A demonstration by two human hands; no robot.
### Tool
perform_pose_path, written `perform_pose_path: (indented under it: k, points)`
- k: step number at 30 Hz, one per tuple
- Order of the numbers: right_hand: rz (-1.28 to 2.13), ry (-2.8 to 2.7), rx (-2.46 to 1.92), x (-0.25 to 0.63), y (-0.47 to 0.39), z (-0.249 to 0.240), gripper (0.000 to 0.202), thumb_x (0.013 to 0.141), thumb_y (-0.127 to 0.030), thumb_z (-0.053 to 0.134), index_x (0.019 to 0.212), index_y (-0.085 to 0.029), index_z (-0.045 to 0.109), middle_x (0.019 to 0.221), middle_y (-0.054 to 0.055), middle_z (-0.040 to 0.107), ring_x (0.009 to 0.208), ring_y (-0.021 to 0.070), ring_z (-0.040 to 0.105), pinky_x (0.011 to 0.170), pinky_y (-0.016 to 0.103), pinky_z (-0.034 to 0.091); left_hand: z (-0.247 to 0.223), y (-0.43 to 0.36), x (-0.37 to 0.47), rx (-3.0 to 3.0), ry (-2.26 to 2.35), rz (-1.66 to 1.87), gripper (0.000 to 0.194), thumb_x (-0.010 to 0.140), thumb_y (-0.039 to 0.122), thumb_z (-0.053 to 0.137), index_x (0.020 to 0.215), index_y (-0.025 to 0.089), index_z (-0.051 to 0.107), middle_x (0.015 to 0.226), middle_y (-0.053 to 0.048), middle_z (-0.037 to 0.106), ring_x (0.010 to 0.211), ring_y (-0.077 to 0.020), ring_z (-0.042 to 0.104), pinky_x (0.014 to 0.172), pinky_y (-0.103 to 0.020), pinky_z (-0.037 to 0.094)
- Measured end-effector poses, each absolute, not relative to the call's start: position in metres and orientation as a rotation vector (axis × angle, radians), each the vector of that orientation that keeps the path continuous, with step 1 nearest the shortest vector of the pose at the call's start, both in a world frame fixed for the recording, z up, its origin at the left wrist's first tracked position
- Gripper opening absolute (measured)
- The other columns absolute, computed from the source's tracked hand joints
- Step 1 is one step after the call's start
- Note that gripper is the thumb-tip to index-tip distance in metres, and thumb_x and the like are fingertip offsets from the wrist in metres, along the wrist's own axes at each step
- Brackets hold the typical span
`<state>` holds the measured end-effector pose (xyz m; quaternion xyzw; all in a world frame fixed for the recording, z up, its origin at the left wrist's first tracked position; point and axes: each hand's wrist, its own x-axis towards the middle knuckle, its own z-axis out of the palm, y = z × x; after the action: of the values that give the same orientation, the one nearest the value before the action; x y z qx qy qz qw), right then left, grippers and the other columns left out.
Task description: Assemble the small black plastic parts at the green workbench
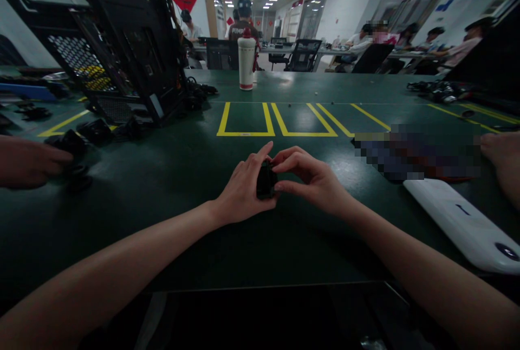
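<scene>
A small black object point(266, 179) is held between my two hands, just above the dark green table point(195, 176). My left hand point(244, 187) wraps round its left side, with the fingers bent round it and one digit raised over the top. From the right, my right hand point(311, 176) pinches its edge between thumb and fingertips. What the black object is cannot be made out. Beyond my hands, yellow tape outlines point(246, 134) mark the tabletop.
An open black computer case point(142, 63) stands at the left, with black parts point(93, 130) beside it. Another person's hand point(32, 161) reaches there. A white tumbler point(247, 63) stands behind the tape. At the right lie a white device point(459, 220) and another hand point(506, 160).
</scene>
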<state>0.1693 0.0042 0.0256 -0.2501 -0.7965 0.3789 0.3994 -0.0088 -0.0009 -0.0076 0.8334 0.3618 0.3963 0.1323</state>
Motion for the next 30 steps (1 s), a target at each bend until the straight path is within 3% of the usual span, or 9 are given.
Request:
perform_pose_path:
  k: [4, 7, 10, 17, 24, 30]
  points:
    - [1.013, -1.954, -0.812, 0.1682, 0.0052, 0.0246, 0.038, 0.066, -0.024, 0.069, 0.101, -0.022, 0.051, 0.103, 0.004, 0.054, 0.095, 0.0185, 0.057, 0.084, 0.038, 0.050, -0.0057, -0.0015, -0.0083, 2.444, 1.068, 1.137, 0.087, 0.067, 0.024, 0.063, 0.134, 0.022, 0.008, 0.118, -0.011, 0.044, 0.104, -0.0259, 0.047, 0.087, -0.046, 0.039]
    - [1.176, -1.943, -0.897, 0.1690, 0.0064, 0.0247, 0.035, 0.066, -0.027, 0.069, 0.095, -0.019, 0.051, 0.093, 0.004, 0.059, 0.082, 0.0179, 0.062, 0.074, 0.038, 0.053, -0.0041, -0.0018, -0.0092, 2.467, 1.070, 1.109, 0.085, 0.067, 0.024, 0.062, 0.134, 0.021, 0.009, 0.116, -0.011, 0.045, 0.103, -0.0252, 0.047, 0.088, -0.046, 0.039]
    - [1.173, -1.995, -0.860, 0.1703, 0.0068, 0.0255, 0.029, 0.067, -0.025, 0.068, 0.091, -0.018, 0.053, 0.087, 0.002, 0.061, 0.084, 0.0176, 0.062, 0.080, 0.039, 0.052, -0.0032, -0.0018, -0.0095, 2.466, 1.084, 1.093, 0.086, 0.067, 0.023, 0.062, 0.134, 0.020, 0.010, 0.115, -0.011, 0.045, 0.103, -0.0251, 0.047, 0.088, -0.046, 0.039]
    - [0.854, -2.146, -0.702, 0.1716, 0.0034, 0.0287, 0.026, 0.068, -0.010, 0.064, 0.090, -0.019, 0.055, 0.102, 0.004, 0.051, 0.098, 0.0171, 0.053, 0.092, 0.038, 0.046, -0.0034, -0.0020, -0.0088, 2.466, 1.074, 1.093, 0.088, 0.065, 0.023, 0.064, 0.134, 0.022, 0.010, 0.119, -0.011, 0.044, 0.108, -0.0255, 0.045, 0.091, -0.046, 0.038]
    - [1.016, -2.020, -0.721, 0.1701, 0.0028, 0.0284, 0.020, 0.072, -0.024, 0.063, 0.090, -0.019, 0.056, 0.100, 0.004, 0.053, 0.100, 0.0187, 0.054, 0.088, 0.038, 0.049, -0.0046, -0.0022, -0.0090, 2.424, 1.062, 1.124, 0.087, 0.066, 0.024, 0.064, 0.134, 0.023, 0.010, 0.120, -0.011, 0.043, 0.107, -0.0255, 0.046, 0.089, -0.046, 0.039]
    - [1.133, -1.955, -0.803, 0.1691, 0.0064, 0.0271, 0.040, 0.068, -0.024, 0.067, 0.104, -0.020, 0.050, 0.102, 0.005, 0.057, 0.094, 0.0184, 0.059, 0.084, 0.038, 0.050, -0.0043, -0.0020, -0.0080, 2.432, 1.080, 1.128, 0.085, 0.066, 0.023, 0.064, 0.134, 0.023, 0.012, 0.119, -0.011, 0.044, 0.106, -0.0253, 0.047, 0.090, -0.045, 0.039]
